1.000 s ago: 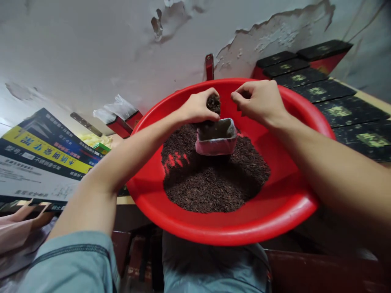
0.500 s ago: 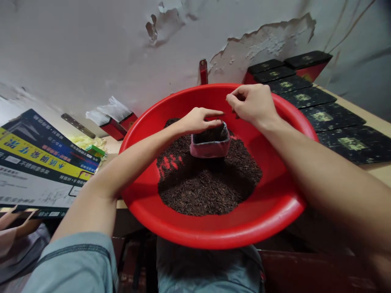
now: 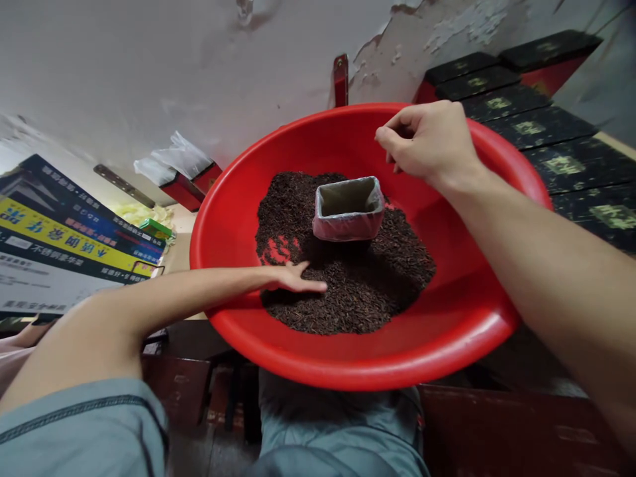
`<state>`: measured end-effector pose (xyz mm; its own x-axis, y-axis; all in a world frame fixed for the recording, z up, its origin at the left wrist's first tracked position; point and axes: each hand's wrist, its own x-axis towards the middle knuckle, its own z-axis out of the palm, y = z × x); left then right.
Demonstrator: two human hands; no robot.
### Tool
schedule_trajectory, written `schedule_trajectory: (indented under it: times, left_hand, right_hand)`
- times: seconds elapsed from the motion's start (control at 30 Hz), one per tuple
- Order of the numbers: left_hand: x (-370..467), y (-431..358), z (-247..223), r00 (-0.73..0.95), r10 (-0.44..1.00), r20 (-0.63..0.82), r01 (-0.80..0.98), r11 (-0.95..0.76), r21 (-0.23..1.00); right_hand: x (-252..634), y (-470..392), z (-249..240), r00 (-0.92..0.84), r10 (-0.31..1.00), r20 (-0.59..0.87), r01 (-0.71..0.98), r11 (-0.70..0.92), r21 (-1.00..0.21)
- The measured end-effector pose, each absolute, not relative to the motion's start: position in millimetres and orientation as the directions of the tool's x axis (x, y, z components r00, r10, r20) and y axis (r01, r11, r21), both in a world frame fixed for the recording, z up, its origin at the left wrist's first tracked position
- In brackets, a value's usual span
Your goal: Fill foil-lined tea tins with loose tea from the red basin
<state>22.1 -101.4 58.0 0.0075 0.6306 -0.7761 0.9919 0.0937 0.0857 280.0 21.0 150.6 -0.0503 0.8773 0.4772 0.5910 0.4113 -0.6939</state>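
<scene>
Dark loose leaves point(image 3: 358, 305) spread across the frame's centre, partly shaded; the pink-sided container point(image 3: 349, 227) stands amid them, its inner floor hard to make out. Below and left of it, the left hand point(image 3: 295, 278) touches the leaves, visible fingers spread. Upper right, the right hand point(image 3: 437, 142) curls over the red basin point(image 3: 342, 371); whether it pinches anything, I cannot tell.

Pink-sided lined box point(image 3: 348, 229), mouth up, amid dark loose leaves point(image 3: 365, 301), red basin point(image 3: 358, 374).
</scene>
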Motion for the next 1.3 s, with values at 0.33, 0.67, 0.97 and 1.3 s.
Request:
schedule_trajectory:
  times: [0.33, 0.67, 0.97, 1.3]
  left_hand:
    - [28.8, -101.6, 48.1, 0.118, 0.685, -0.719, 0.979, 0.039, 0.198]
    - [35.2, -75.7, 100.0, 0.152, 0.778, -0.610, 0.962, 0.025, 0.272]
    - [70.5, -21.9, 203.5, 0.368, 0.879, -0.302, 0.890, -0.238, 0.390]
    - [106.8, 18.2, 189.5, 0.535, 0.845, -0.012, 0.798, -0.501, 0.334]
  right_hand:
    - [276.7, 17.1, 153.4, -0.099, 0.894, 0.436, 0.591, 0.406, -0.698]
    - [277.7, 23.1, 149.3, -0.131, 0.873, 0.470, 0.571, 0.454, -0.684]
    - [279.1, 19.9, 153.3, -0.112, 0.871, 0.478, 0.523, 0.461, -0.717]
    - [283.2, 26.1, 151.8, -0.087, 0.865, 0.494, 0.533, 0.459, -0.711]
